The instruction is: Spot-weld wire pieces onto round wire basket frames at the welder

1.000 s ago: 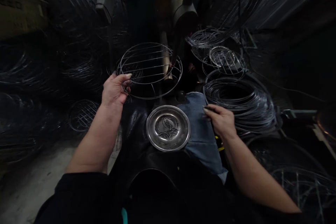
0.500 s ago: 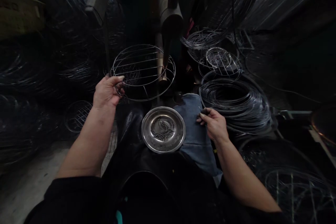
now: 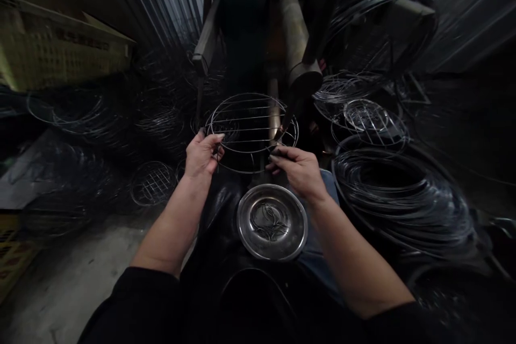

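A round wire rack (image 3: 252, 129) with parallel cross bars is held level under the tip of a dark machine arm (image 3: 300, 78). My left hand (image 3: 203, 153) pinches the rack's left rim, fingers closed on the wire. At the rack's near right rim, my right hand (image 3: 296, 166) has its fingers pinched round a small dark piece that I cannot make out. On my lap below both hands lies a shiny metal dish (image 3: 272, 221) holding some small bent wire pieces.
A thick coil of wire rings (image 3: 399, 193) lies at the right, with finished wire racks (image 3: 368, 118) behind it. More racks and rings (image 3: 155, 183) are heaped on the left. A yellowish crate (image 3: 52, 48) stands at the far left, above a concrete floor (image 3: 60, 290).
My right hand has left the blue cloth by the wire coil and moved up left to the rack's near right rim. My left hand stays on the rim. The view has shifted.
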{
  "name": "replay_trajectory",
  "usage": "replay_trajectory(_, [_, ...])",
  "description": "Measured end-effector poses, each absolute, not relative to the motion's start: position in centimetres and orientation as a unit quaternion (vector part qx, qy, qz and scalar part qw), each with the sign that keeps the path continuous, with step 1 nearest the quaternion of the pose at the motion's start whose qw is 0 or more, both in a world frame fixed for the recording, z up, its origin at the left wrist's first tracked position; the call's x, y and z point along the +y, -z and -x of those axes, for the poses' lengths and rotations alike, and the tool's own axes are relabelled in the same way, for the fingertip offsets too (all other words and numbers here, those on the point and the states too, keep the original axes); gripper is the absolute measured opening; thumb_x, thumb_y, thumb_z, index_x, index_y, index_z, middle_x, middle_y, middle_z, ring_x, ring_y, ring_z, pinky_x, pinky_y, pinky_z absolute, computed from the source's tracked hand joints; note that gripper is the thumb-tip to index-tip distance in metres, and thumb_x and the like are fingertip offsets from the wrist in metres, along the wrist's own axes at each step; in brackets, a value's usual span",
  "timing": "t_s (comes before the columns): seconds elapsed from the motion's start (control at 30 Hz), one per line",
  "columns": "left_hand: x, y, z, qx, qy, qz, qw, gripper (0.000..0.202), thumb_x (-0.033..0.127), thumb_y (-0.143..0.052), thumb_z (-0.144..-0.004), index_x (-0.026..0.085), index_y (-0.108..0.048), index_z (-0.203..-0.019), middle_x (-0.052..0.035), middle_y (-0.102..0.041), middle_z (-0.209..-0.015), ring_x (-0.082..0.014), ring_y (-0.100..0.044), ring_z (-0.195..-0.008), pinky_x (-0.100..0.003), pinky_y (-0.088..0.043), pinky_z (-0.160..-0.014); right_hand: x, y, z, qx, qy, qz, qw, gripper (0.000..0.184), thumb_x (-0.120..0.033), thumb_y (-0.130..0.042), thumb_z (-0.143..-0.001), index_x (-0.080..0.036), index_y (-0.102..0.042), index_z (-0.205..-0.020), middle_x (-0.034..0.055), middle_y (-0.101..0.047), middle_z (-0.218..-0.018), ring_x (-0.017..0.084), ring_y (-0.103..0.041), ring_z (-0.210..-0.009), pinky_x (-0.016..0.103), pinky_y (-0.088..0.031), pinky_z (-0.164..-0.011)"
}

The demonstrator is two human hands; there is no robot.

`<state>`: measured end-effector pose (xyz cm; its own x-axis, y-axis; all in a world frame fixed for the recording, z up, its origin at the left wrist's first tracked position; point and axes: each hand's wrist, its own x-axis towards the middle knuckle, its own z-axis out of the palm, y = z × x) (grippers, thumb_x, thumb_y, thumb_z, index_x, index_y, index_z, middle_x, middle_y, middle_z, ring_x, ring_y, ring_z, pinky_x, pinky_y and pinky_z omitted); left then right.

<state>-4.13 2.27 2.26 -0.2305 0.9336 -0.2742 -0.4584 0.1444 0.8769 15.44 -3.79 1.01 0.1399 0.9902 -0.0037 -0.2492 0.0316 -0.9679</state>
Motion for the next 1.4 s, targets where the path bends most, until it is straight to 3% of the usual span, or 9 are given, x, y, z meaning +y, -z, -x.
replay_trajectory(0.27, [3.9,-2.3,3.0,0.463,-0.603,-0.255,0.598,0.044,0.008,-0.078,-0.045,0.019,-0.059,-0.083,0.0062,-0.056,-0.074,-0.0032,-0.049,-0.052,-0.019,-0.041,-0.049,-4.1,-1.9,-16.3,-0.423,-0.508,0.566,0.493,0.022,-0.030,-0.076,-0.060,-0.013,-0.070,-0.073,0.0012,-0.064,-0.058,0.013,-0.061,-0.047,0.020,-0.045,-0.040])
replay_trajectory(0.47, [5.7,-1.9,2.5,0.458,-0.580,-0.238,0.630,0.058,0.007,-0.077,-0.045,0.020,-0.059,-0.099,0.0055,-0.058,-0.073,-0.0060,-0.054,-0.054,-0.019,-0.040,-0.048,-3.9,-1.0,-16.1,-0.369,-0.445,0.584,0.570,0.024,-0.032,-0.069,-0.070,-0.014,-0.068,-0.085,0.0011,-0.066,-0.064,0.010,-0.058,-0.043,0.021,-0.048,-0.041])
replay_trajectory(0.63, [6.6,-2.1,2.5,0.459,-0.564,-0.255,0.637,0.068,0.007,-0.075,-0.047,0.020,-0.057,-0.112,0.0050,-0.059,-0.070,-0.0072,-0.054,-0.053,-0.020,-0.041,-0.047,-3.8,-0.6,-15.9,-0.368,-0.429,0.576,0.591,0.026,-0.035,-0.071,-0.070,-0.014,-0.068,-0.085,0.0028,-0.069,-0.070,0.010,-0.057,-0.042,0.022,-0.049,-0.040])
replay_trajectory(1.17, [7.6,-2.0,1.8,0.477,-0.562,-0.256,0.626,0.054,0.008,-0.075,-0.044,0.018,-0.060,-0.096,0.0055,-0.056,-0.068,-0.0064,-0.052,-0.052,-0.020,-0.041,-0.047,-3.1,0.4,-16.0,-0.328,-0.439,0.564,0.618,0.023,-0.031,-0.074,-0.067,-0.015,-0.068,-0.082,0.0004,-0.067,-0.065,0.013,-0.061,-0.046,0.023,-0.049,-0.041])
replay_trajectory(1.4, [7.0,-1.9,1.8,0.464,-0.560,-0.248,0.641,0.058,0.008,-0.075,-0.046,0.018,-0.059,-0.101,0.0047,-0.058,-0.069,-0.0071,-0.053,-0.051,-0.020,-0.042,-0.047,-3.8,-0.2,-15.8,-0.338,-0.411,0.557,0.638,0.019,-0.029,-0.072,-0.071,-0.016,-0.068,-0.085,0.0004,-0.068,-0.069,0.015,-0.065,-0.053,0.024,-0.051,-0.045])
